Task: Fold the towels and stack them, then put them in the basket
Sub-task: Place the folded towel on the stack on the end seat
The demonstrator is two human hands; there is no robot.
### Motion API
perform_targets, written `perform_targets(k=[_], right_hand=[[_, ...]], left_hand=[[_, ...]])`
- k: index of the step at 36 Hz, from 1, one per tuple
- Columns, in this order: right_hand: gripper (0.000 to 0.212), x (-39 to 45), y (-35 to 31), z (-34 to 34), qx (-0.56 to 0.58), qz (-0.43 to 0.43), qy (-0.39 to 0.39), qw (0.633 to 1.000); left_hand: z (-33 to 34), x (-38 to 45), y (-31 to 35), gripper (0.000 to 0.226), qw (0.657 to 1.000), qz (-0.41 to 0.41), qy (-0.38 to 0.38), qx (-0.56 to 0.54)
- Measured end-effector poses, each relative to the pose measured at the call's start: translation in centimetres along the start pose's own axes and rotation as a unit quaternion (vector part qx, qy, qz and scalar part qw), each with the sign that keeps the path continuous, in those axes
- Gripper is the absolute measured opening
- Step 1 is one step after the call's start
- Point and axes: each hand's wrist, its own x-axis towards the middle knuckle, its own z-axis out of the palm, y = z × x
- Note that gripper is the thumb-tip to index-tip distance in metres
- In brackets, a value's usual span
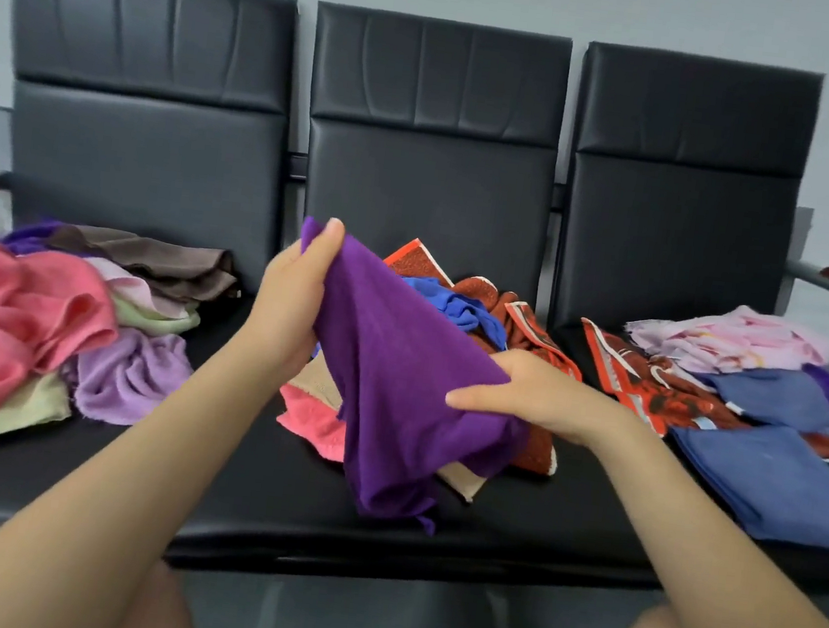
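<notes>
A person seated before a three-seat black bench (244, 516) holds a purple towel (393, 394) up over the middle seat. The left hand (296, 290) pinches the towel's upper corner, thumb on top and fingers curled behind the cloth. The right hand (532, 394) grips the towel's right edge lower down, thumb laid across the front and fingers tucked beneath. The cloth hangs between the two hands in a slanted drape, its lower end falling to the seat near the front edge.

Behind and under the purple towel, a loose heap covers the middle seat: a red-orange patterned towel (520, 320), a crumpled blue cloth (459, 308), a coral pink towel (310, 420) and a beige cloth (317, 380) lying partly under it.

On the left seat sits an unfolded pile: a large pink towel (4, 318), a lilac terry towel (126, 374), a pale green cloth (153, 317) and a brown cloth (161, 254) at the back.

On the right seat lie flatter pieces: two navy blue folded towels (770, 483), a red printed towel (652, 387) with a white border, and a pale pink cloth (729, 344) behind. No writing or label can be read on any of them.
</notes>
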Motion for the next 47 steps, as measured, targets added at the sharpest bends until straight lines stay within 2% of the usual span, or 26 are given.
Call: perform_targets(k=[4,8,9,10,13,14,17,20,27,30,34,37,40,42,46,47], right_hand=[[0.031,-1.4,0.9,-1.8,0.169,-0.011,0.067,0.983],[0.073,-3.2,0.8,-3.0,0.308,-0.056,0.124,0.941],[0.075,-3.4,0.7,-3.2,0.332,-0.068,0.136,0.931],[0.068,-3.8,0.3,-3.4,0.354,-0.082,0.153,0.919],[0.024,-4.9,-1.5,-3.6,0.407,-0.133,0.202,0.881],[0.018,-5.4,-2.2,-3.7,0.42,-0.143,0.216,0.87],[0.021,-5.8,-3.2,-4.2,0.452,-0.143,0.241,0.847],[0.024,-5.4,-3.1,-4.2,0.469,-0.115,0.245,0.841],[0.021,-2.4,0.1,-3.1,0.495,-0.019,0.223,0.84],[0.017,-0.2,2.0,-2.8,0.49,0.032,0.226,0.841],[0.026,2.1,4.1,-3.0,0.474,0.089,0.237,0.843],[0.019,3.6,5.3,-4.1,0.478,0.096,0.294,0.822],[0.038,5.4,6.7,-5.1,0.48,0.099,0.349,0.799],[0.042,6.5,7.6,-5.6,0.474,0.08,0.371,0.795],[0.017,8.4,8.4,-6.4,0.447,0.013,0.404,0.798],[0.019,9.1,8.8,-6.5,0.437,0.006,0.414,0.798]], left_hand=[[-0.7,-0.1,1.2,0.026,0.997,-0.012,0.063,-0.036],[-1.2,-1.1,2.3,0.023,0.993,-0.036,0.097,-0.063],[-1.3,-1.3,2.6,0.022,0.991,-0.046,0.097,-0.076],[-1.2,-1.6,3.1,0.022,0.989,-0.058,0.094,-0.095],[-1.3,-2.3,4.5,0.023,0.981,-0.099,0.055,-0.156],[-1.4,-2.4,4.9,0.025,0.98,-0.104,0.033,-0.164],[-1.2,-2.7,5.5,0.027,0.982,-0.105,-0.02,-0.154],[-1.1,-2.6,4.9,0.026,0.984,-0.114,-0.019,-0.132],[-2.9,0.3,-0.2,0.007,0.98,-0.159,0.083,-0.092],[-4.0,2.2,-2.8,0.012,0.979,-0.156,0.121,-0.055],[-4.9,4.8,-5.9,0.017,0.979,-0.141,0.138,0.059],[-5.0,6.3,-6.7,0.018,0.977,-0.146,0.122,0.1],[-4.8,7.7,-7.2,0.016,0.977,-0.153,0.114,0.093],[-4.5,8.7,-7.8,0.012,0.977,-0.138,0.124,0.101],[-4.5,10.7,-9.5,0.019,0.978,-0.043,0.142,0.15],[-4.6,11.1,-10.1,0.016,0.975,-0.021,0.147,0.167]])
